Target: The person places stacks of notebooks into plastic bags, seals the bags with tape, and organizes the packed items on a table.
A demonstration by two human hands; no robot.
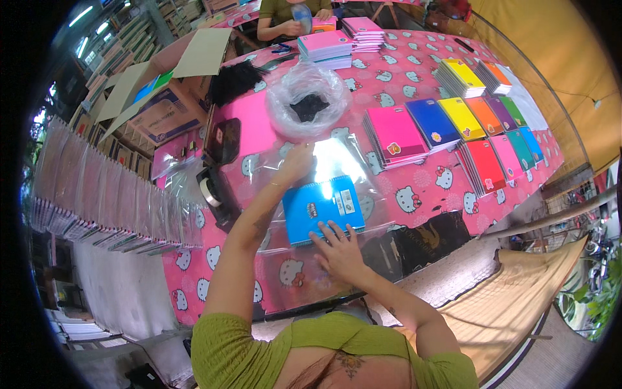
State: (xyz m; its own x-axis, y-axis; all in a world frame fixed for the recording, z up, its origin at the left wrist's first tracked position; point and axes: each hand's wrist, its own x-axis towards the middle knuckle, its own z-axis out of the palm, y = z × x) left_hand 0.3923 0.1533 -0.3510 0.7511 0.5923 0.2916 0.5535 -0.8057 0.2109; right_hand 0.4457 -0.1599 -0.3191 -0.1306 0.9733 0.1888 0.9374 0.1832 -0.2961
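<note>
A blue spiral notebook (317, 211) with a white label lies at a slight tilt on clear plastic sheeting (372, 172) in front of me. My right hand (341, 254) rests flat on its near edge, fingers spread. Beyond the notebook, my left hand (297, 163) is closed at the far part of the plastic, just short of a bunched clear plastic bag (280, 97) with a dark opening. Its fingertips are partly hidden. Left of that forearm stands a black tape dispenser (219, 200) with a roll in it.
Colourful notebook stacks (424, 126) fill the table's right side. Pink notebooks (324, 45) stand at the far side, before another person (278, 26). An opened cardboard box (165, 107) is at the left, beside a long row of plastic-covered notebooks (110, 188). A patterned pink cloth (414, 194) covers the table.
</note>
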